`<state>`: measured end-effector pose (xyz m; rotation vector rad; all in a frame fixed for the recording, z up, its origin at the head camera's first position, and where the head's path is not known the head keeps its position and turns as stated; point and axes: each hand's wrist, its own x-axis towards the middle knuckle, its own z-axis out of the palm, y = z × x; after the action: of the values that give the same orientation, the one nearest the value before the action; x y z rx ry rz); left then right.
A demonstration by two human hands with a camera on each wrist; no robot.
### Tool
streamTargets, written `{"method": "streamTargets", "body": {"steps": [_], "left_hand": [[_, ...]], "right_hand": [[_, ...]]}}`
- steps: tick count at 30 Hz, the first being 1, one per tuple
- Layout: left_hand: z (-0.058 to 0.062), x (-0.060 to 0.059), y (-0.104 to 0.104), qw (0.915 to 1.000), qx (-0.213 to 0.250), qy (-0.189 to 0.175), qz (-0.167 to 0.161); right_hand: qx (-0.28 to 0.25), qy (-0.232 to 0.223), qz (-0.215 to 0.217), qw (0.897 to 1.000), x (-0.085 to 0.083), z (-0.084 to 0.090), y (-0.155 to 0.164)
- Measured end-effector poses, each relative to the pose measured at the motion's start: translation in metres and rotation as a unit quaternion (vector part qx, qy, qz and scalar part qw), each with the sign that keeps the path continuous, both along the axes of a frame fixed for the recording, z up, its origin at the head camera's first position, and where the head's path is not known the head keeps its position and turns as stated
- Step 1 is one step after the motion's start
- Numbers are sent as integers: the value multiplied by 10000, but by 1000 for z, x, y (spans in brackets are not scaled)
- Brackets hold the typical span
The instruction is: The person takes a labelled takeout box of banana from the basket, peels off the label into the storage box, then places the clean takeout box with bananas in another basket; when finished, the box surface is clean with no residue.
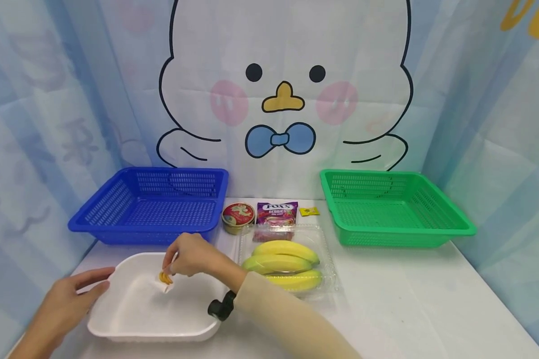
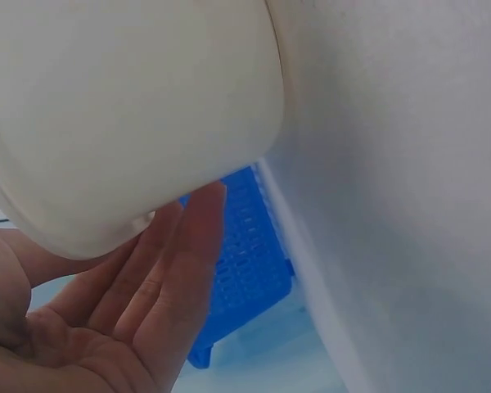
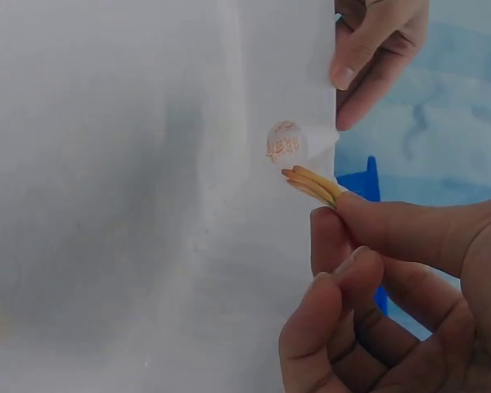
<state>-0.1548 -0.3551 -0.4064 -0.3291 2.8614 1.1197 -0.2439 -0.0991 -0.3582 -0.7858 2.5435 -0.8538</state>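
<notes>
My right hand (image 1: 192, 254) pinches a tiny yellow banana-bunch piece (image 1: 164, 277) between thumb and fingertips, over a white plastic tub (image 1: 157, 335). In the right wrist view the piece (image 3: 313, 185) is seen close up, beside a small round clear patch with orange lettering (image 3: 283, 142). At the tub's left side, my left hand (image 1: 65, 301) has its thumb and forefinger right at the rim. The left wrist view shows that hand's fingers (image 2: 180, 270) extended along the tub's outer wall (image 2: 139, 106).
A blue basket (image 1: 150, 236) stands behind the tub, a green basket (image 1: 400, 239) at the back right. Between them are a round red-topped tin (image 1: 238, 215), a purple candy bag (image 1: 276, 213) and a small yellow packet (image 1: 309, 211). Bananas (image 1: 280, 263) lie in a clear plastic box (image 1: 330, 279).
</notes>
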Motion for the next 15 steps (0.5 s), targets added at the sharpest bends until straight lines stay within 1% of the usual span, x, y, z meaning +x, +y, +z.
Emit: {"method": "streamTargets", "body": {"steps": [4,6,8,11,15], "left_hand": [[-1,2,0,9999,-27,115,-13],[-1,2,0,9999,-48,158,-7],[-1,2,0,9999,6,98,27],[-1,2,0,10000,14,-5,87],[0,2,1,9999,43,-82,143]], "right_hand": [[-50,-284,-287,9992,-2,-7,-7],[18,-293,-323,9990,-3,-12,-10],[145,-291,-288,9991,-4,-16,-13],[516,-194,-176,9983,-5,-22,-17],[856,-104,-54,9963,-5,-27,-21]]}}
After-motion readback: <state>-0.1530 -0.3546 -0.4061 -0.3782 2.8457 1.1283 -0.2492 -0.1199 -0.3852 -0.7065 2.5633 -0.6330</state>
